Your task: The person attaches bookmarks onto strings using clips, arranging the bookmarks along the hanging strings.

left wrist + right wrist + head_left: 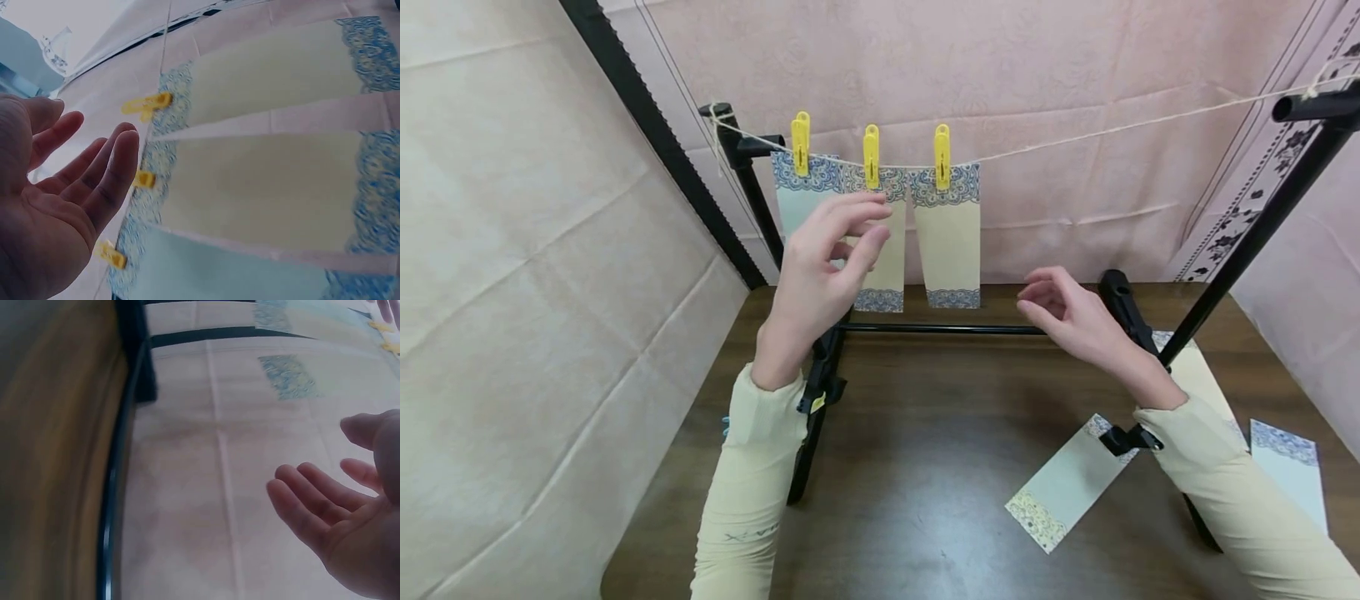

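Observation:
Three patterned paper cards hang side by side on a string, each under a yellow clothespin: a pale blue card (795,204) at left, a cream card (887,250) in the middle and another cream card (951,242) at right. In the head view my left hand (823,258) is raised before the left and middle cards, partly hiding them. Its fingers are loosely bent around nothing, apart from the clothespins (145,179) in the left wrist view. My right hand (1071,321) hovers right of the cards with relaxed fingers, and its palm (369,544) holds nothing.
The string (1120,127) runs between two black frame posts, the right post (1255,233) leaning outward. On the brown table (925,467) lies a pale blue card (1067,487) near a black clamp (1123,440). More cards, one a blue-edged card (1288,467), lie under and beside my right forearm.

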Available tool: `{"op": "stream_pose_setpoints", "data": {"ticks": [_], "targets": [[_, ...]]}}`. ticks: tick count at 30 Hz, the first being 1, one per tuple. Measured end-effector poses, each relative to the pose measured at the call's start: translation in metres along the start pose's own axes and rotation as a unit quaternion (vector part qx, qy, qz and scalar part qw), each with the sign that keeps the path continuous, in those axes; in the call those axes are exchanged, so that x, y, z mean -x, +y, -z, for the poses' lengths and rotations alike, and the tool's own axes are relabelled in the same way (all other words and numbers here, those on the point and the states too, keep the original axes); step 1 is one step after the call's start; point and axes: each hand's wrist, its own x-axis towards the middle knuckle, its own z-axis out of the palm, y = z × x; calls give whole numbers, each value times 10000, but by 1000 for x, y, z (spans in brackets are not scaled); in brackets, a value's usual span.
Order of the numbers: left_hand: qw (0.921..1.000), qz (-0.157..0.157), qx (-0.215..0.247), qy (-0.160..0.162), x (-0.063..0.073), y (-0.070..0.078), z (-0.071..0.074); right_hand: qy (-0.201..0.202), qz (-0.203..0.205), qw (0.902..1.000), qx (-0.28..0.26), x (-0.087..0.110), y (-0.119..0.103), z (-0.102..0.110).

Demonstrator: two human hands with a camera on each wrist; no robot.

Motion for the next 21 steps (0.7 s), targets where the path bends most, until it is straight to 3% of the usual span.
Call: {"op": "stream_pose_setpoints", "data": {"ticks": [12, 16, 21], "targets": [[9979, 620, -172, 30, 41, -14, 20, -545, -127, 9965, 627, 40, 32, 6], [9973, 718, -34, 141, 55, -23, 27, -790, -44, 9932, 854, 51, 42, 4], [9953, 897, -47, 350, 76, -39, 38, -1301, -345, 9849, 1087, 63, 52, 1]]}}
